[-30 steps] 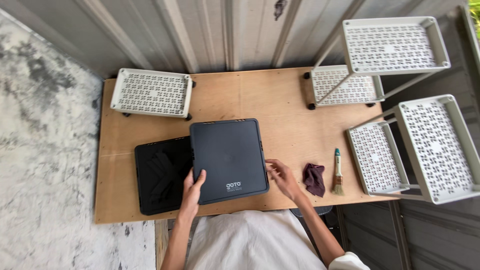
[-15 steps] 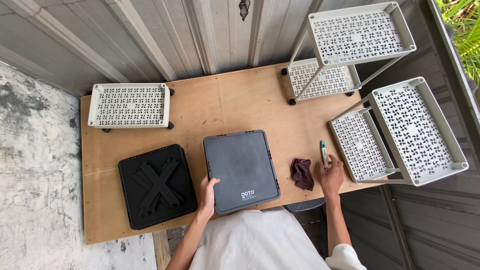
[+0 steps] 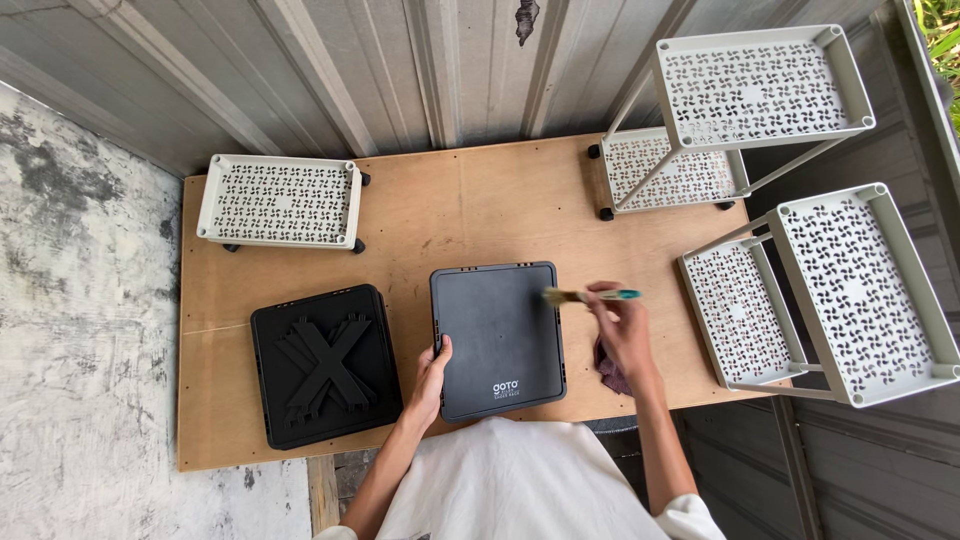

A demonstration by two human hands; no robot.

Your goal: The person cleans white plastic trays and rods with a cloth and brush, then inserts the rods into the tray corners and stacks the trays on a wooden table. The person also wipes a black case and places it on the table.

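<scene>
Dark grey square panel (image 3: 498,340), flat, smooth face up, lying near the front edge of the plywood board (image 3: 450,210); all places below are given from this panel. Left hand (image 3: 430,378): at the panel's lower left edge, thumb laid on the top face, fingers curled round the rim, holding it steady. Right hand (image 3: 622,330): just off the panel's right edge, fingers pinched shut on the handle of a small paintbrush (image 3: 590,295). Brush: teal handle, pale bristles, long axis roughly level and running left to right, bristle end pointing left and reaching just over the panel's upper right edge; whether the bristles touch the surface cannot be told. The panel thus lies left of the right fingertips, and the right hand is the nearer to its upper right corner. Dark maroon cloth (image 3: 608,372): crumpled, just right of the panel, partly hidden under the right hand. Black square panel with raised cross (image 3: 325,365): just to the left, apart. Pale perforated tray (image 3: 280,202): well beyond, upper left. Two pale two-tier perforated shelf racks (image 3: 760,85): well to the right.
</scene>
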